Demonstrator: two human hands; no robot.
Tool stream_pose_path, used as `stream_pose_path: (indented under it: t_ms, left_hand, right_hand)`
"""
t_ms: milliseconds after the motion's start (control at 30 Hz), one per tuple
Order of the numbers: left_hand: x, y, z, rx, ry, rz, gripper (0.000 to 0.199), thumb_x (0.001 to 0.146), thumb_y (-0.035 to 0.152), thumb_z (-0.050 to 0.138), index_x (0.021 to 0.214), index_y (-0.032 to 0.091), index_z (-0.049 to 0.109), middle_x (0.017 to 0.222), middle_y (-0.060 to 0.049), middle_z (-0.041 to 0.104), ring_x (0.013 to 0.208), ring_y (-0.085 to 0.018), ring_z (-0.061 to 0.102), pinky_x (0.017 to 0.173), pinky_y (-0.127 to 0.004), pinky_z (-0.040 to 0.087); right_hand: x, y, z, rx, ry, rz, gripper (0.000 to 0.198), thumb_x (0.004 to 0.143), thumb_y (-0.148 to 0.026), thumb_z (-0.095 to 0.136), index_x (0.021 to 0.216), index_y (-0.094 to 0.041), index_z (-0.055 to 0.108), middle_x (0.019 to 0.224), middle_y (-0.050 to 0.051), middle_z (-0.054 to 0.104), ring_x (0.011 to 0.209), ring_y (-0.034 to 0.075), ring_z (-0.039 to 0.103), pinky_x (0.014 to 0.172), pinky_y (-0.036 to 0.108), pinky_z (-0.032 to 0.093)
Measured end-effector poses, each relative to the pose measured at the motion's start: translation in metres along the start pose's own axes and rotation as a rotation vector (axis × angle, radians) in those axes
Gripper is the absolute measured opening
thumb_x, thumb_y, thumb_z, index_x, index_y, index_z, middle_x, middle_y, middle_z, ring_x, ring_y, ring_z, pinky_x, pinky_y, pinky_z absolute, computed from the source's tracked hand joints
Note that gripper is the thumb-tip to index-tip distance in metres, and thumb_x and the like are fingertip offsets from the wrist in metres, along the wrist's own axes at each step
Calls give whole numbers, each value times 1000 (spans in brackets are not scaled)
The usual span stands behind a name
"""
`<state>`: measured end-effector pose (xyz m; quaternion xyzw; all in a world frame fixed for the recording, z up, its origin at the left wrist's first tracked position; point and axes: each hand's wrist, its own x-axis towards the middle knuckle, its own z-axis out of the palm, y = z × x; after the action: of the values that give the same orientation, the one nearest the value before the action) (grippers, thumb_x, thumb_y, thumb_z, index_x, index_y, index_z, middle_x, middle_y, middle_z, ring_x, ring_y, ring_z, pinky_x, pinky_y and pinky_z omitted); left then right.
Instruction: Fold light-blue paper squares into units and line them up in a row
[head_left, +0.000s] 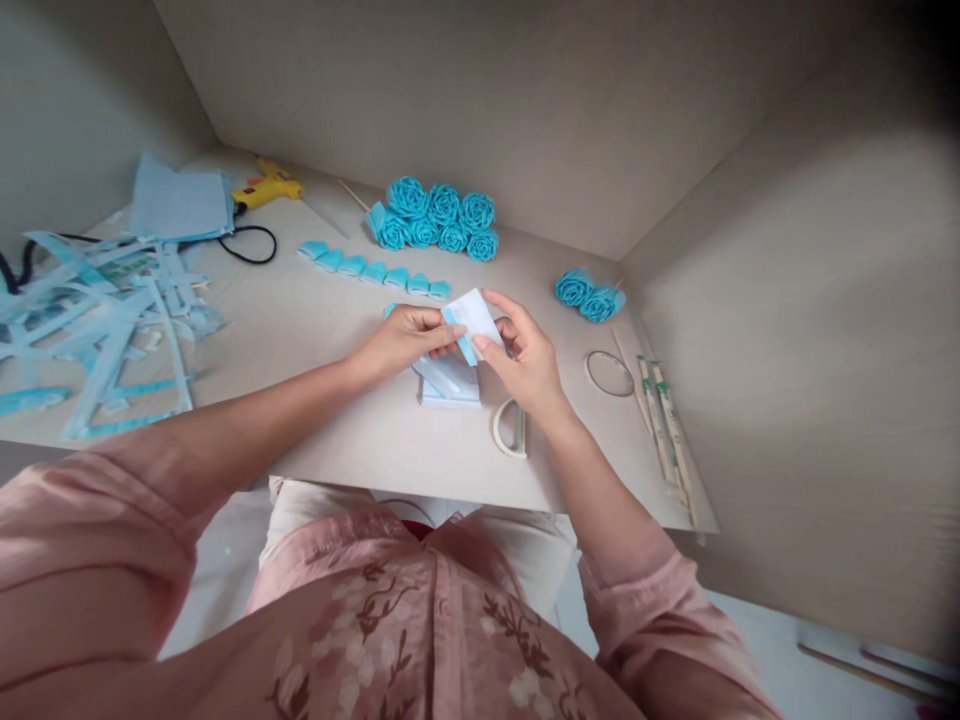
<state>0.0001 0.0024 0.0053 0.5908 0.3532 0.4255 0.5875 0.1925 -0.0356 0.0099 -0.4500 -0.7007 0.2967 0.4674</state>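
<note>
Between my two hands is a small white paper piece (474, 312) with a light blue strip along one edge. My left hand (411, 338) pinches its left side, thumb on top. My right hand (527, 352) grips the right side, thumb at the lower corner and index finger along the top. Below them on the table lies a stack of similar white and pale blue pieces (448, 392), partly hidden by my hands. A white protractor-like half ring (501, 432) rests beside the stack, under my right wrist. Behind my hands runs a row of folded blue petals (363, 268).
Blue paper roses (442, 216) stand clustered at the back, with a smaller pair (590, 294) on the right. A yellow glue gun (271, 186), pale blue sheets (182, 205) and scrap strips (124, 310) lie left. Right are a ring (609, 372) and wooden sticks (666, 425).
</note>
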Motion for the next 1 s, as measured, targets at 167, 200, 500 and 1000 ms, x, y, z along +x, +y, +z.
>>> stream_pose_path:
  t_ms: [167,200,500,1000]
  left_hand:
    - [-1,0,1,47,-17,42,43,67,53,80,58,15,64,56,1,58,55,-9,49,55,-23,38]
    - [-1,0,1,62,-18,50,43,68,53,79,56,15,62,55,1,57,55,-9,48,54,-23,37]
    - [-2,-1,1,97,-17,70,47,71,56,78,54,16,61,54,1,56,56,-10,49,55,-24,36]
    - [2,4,-1,-374,-1,-127,36,65,42,89,66,12,69,63,-5,68,56,-11,58,57,-26,41]
  right_hand:
    - [-1,3,0,-4,-63,27,63,87,-46,70,144,-28,50,78,-3,65,72,16,61,73,31,53]
    - [-1,3,0,-9,-71,33,65,86,-44,71,145,-29,49,78,-3,66,72,16,61,72,31,54]
    - [-2,3,1,-72,-41,63,67,85,-38,71,147,-31,48,90,-1,73,78,19,66,79,34,58]
    - [4,-1,-17,-438,-51,-385,60,88,-32,62,146,-33,47,153,6,51,147,34,40,123,61,31]
